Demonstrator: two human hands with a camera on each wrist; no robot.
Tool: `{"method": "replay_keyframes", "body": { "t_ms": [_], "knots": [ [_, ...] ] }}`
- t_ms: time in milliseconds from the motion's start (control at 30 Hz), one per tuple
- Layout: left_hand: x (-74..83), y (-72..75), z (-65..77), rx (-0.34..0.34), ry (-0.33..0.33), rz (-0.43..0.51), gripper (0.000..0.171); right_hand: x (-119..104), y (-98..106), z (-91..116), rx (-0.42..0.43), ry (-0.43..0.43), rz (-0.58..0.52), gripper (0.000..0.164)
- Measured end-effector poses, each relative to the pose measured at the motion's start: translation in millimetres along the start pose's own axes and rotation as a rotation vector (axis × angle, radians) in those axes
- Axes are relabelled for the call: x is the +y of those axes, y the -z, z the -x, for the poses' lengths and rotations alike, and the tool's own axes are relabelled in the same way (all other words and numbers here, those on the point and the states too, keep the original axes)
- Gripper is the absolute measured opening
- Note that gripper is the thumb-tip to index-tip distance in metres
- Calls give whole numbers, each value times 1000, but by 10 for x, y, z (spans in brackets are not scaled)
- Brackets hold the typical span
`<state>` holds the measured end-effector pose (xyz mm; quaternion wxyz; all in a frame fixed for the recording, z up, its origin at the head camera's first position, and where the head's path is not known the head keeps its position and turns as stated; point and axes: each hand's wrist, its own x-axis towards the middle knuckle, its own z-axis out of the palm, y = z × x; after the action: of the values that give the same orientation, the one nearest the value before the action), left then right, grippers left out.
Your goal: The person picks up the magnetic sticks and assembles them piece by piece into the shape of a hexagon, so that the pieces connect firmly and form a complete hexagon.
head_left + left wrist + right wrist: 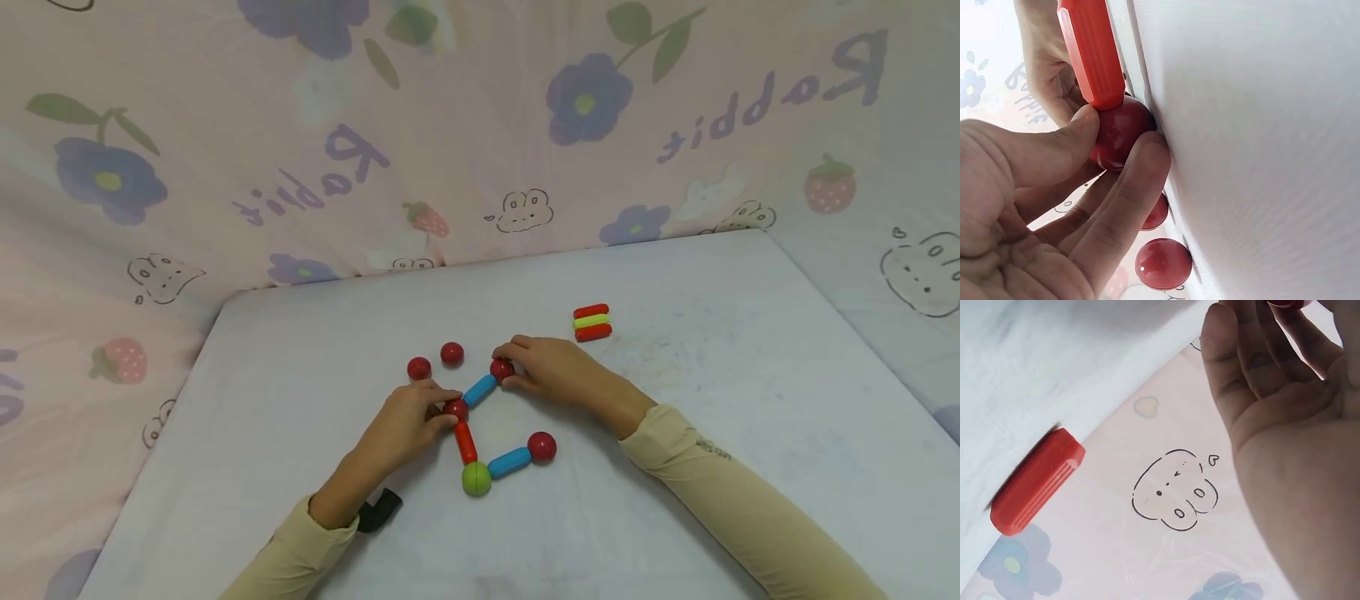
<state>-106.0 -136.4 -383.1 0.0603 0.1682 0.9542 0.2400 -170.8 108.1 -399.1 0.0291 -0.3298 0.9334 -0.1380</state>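
My left hand point(401, 423) pinches a dark red ball point(1124, 132) between thumb and fingers. A red rod point(466, 443) joins that ball to a green ball point(476, 479) nearer me. From the green ball a blue rod point(510, 462) runs right to another red ball point(542, 447). A second blue rod point(480, 390) slants from the left hand's ball up to a red ball point(502, 369). Thumb and fingers of my right hand point(555, 372) grip that far ball, which shows only at the top edge of the right wrist view.
Two loose red balls, one left point(419, 368) and one right point(452, 354), lie beyond the left hand. Two red rods and a yellow-green rod point(592, 321) lie side by side at the back right. A black object point(380, 510) is by the left wrist. Printed cloth point(465, 167) hangs behind the white table point(675, 508).
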Motion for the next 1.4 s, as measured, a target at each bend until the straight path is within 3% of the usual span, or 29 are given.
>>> {"method": "replay_keyframes", "body": {
  "t_ms": [167,300,467,733,933,1167,1400],
  "knots": [
    [-10,-18,-8,-4,-3,-6,36,19,12,-15,-5,5,-12,47],
    [-13,-17,-13,-6,-5,-13,36,44,29,-62,30,56,-34,43],
    [-12,-2,-14,-8,3,-10,36,58,45,-220,67,131,-24,38],
    [-9,11,-19,1,-3,-19,34,78,29,-523,61,169,-3,39],
    [4,2,-8,4,-3,-39,34,85,11,-631,67,195,-15,38],
    [15,10,25,87,16,-147,32,51,28,-622,39,191,-35,39],
    [-17,23,35,148,61,-126,34,167,147,-369,75,130,13,39]
  ]
}}
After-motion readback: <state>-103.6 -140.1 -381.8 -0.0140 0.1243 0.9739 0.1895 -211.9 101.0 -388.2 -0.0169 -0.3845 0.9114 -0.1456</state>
